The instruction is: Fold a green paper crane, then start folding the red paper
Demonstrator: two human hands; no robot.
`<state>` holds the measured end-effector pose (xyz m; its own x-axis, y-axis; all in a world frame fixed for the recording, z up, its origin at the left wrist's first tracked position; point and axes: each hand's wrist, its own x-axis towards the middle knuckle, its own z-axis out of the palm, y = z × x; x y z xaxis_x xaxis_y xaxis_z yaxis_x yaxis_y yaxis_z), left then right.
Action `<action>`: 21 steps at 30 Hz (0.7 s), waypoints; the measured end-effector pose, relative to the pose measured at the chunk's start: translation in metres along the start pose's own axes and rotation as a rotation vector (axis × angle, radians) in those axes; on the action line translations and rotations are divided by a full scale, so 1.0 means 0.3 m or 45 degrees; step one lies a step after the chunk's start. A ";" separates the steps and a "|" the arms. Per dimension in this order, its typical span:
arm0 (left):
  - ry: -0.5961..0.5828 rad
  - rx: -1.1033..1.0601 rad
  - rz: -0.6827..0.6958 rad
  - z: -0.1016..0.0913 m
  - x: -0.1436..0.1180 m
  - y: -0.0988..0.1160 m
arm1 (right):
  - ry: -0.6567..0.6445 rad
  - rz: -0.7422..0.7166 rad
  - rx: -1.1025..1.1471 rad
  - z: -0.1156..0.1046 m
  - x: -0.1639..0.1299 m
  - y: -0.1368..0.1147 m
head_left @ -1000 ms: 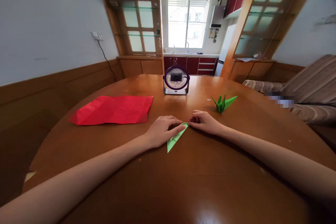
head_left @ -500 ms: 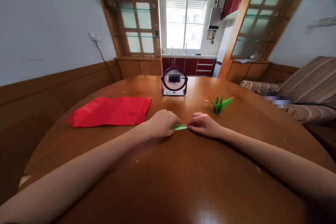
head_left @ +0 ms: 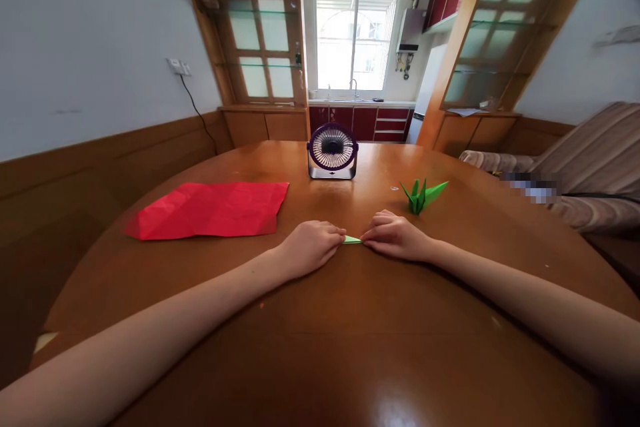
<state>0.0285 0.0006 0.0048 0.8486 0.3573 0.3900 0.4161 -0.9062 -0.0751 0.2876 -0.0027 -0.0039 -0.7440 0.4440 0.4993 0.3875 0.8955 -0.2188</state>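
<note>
A small piece of folded green paper (head_left: pixel 352 240) lies low over the middle of the table, its narrow tip pointing right. My left hand (head_left: pixel 314 247) is closed on its wider left end, covering much of it. The fingers of my right hand (head_left: pixel 395 235) pinch the tip at the other end. Only a short light-green sliver shows between the two hands. Just beyond my right hand stands a green origami crane (head_left: pixel 419 197) with pointed wings.
A creased red sheet of paper (head_left: pixel 215 210) lies to the left on the round wooden table (head_left: pixel 320 347). Behind my hands stands a small purple desk fan (head_left: pixel 333 148). A striped sofa (head_left: pixel 595 160) is beyond the table's right edge.
My left hand has shifted slightly right and closed further over the folded paper, so less green shows. My right hand has moved a little to the right, still pinching the tip.
</note>
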 end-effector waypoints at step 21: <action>0.014 -0.145 -0.008 0.017 -0.011 -0.020 | -0.054 -0.202 -0.065 -0.017 -0.005 0.009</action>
<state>0.0248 0.0061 -0.0008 0.8424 0.3610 0.4001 0.3807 -0.9241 0.0322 0.2924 -0.0011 -0.0009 -0.8199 0.2991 0.4881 0.2898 0.9522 -0.0966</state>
